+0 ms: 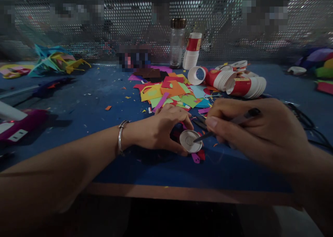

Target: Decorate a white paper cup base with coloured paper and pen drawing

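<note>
My left hand (163,129), a silver bangle on its wrist, is closed around a small paper cup (190,141) lying on its side on the blue table (85,102), its white round bottom facing me. My right hand (257,129) is closed on a dark pen (229,122) whose tip touches the cup's bottom, where thin lines are drawn. Small purple and red paper bits stick out under the cup.
A heap of coloured paper scraps (174,91) lies just behind my hands. Stacks of red-and-white paper cups (234,82) lie on their sides at the back right, one stack (191,51) upright beside a clear bottle (177,43). Folded paper shapes (56,60) sit far left. A perforated metal screen closes the back.
</note>
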Demonstrator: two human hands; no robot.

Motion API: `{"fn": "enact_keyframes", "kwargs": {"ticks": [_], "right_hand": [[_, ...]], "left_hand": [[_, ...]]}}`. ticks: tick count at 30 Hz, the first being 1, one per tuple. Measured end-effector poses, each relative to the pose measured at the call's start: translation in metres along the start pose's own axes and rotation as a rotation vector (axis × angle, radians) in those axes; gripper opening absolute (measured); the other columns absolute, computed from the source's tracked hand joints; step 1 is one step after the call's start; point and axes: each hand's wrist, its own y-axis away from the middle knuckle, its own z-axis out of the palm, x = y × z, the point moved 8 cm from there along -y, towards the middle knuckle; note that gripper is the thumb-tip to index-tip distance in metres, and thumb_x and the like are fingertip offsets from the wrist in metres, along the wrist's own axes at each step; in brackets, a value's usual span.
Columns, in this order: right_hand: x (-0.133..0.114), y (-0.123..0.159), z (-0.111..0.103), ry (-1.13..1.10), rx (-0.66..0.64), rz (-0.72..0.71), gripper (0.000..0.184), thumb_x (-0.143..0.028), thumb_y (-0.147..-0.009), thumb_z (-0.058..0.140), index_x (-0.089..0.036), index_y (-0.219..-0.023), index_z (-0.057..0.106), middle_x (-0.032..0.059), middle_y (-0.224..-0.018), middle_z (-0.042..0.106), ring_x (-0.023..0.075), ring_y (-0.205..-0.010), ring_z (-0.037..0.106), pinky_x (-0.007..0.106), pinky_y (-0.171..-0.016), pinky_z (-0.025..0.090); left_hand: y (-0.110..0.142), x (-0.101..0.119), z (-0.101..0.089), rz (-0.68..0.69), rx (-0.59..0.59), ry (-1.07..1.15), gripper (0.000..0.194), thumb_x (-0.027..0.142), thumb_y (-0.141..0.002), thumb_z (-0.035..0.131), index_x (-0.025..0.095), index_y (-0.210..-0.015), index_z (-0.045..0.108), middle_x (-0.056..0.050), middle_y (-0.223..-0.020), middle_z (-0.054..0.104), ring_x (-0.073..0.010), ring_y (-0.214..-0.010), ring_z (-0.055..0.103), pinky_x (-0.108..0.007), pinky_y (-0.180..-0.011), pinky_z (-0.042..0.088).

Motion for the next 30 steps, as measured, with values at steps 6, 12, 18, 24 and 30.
{"fn": "enact_keyframes", "kwargs": {"ticks": [6, 12, 18, 24, 30], "right_hand": [[0.001, 0.0, -0.002, -0.057, -0.001, 0.02, 0.031, -0.021, -0.095, 0.056, -0.022, -0.064, 0.055, -0.0048, -0.052, 0.053, 0.0099, -0.045, 0.046, 0.029, -0.049, 0.034], [0.009, 0.0, -0.001, -0.098, 0.029, 0.068, 0.027, -0.022, -0.096, 0.055, -0.022, -0.068, 0.058, -0.0036, -0.053, 0.055, 0.0117, -0.044, 0.048, 0.03, -0.049, 0.037], [0.009, 0.001, 0.002, -0.083, 0.035, 0.044, 0.025, -0.022, -0.096, 0.055, -0.022, -0.071, 0.058, -0.0042, -0.051, 0.055, 0.0117, -0.043, 0.046, 0.032, -0.048, 0.036], [0.006, 0.0, 0.004, -0.086, 0.026, 0.024, 0.025, -0.021, -0.096, 0.054, -0.021, -0.072, 0.058, -0.0045, -0.053, 0.055, 0.0102, -0.044, 0.046, 0.03, -0.048, 0.037], [0.007, 0.0, 0.006, -0.11, 0.024, 0.017, 0.025, -0.022, -0.097, 0.054, -0.022, -0.072, 0.058, -0.0045, -0.055, 0.054, 0.0104, -0.045, 0.046, 0.03, -0.048, 0.037]], "left_hand": [[0.001, 0.002, -0.001, 0.005, 0.011, -0.013, 0.051, 0.041, -0.075, 0.084, 0.017, -0.114, 0.062, -0.012, -0.123, 0.062, -0.0313, -0.125, 0.049, -0.048, -0.108, 0.035], [0.001, 0.0, 0.0, 0.001, 0.014, -0.008, 0.052, 0.038, -0.073, 0.086, 0.019, -0.115, 0.061, -0.011, -0.124, 0.062, -0.0307, -0.124, 0.05, -0.048, -0.11, 0.035], [0.0, 0.001, 0.0, 0.002, 0.016, 0.011, 0.055, 0.037, -0.072, 0.087, 0.019, -0.116, 0.061, -0.011, -0.125, 0.061, -0.0317, -0.125, 0.05, -0.05, -0.111, 0.034], [0.002, -0.001, 0.0, 0.002, 0.014, 0.029, 0.056, 0.039, -0.073, 0.085, 0.021, -0.12, 0.06, -0.012, -0.131, 0.059, -0.0326, -0.132, 0.047, -0.053, -0.114, 0.032], [0.001, -0.002, 0.001, -0.005, 0.012, 0.022, 0.058, 0.04, -0.074, 0.085, 0.023, -0.123, 0.06, -0.011, -0.132, 0.06, -0.0338, -0.134, 0.045, -0.055, -0.114, 0.032]]}}
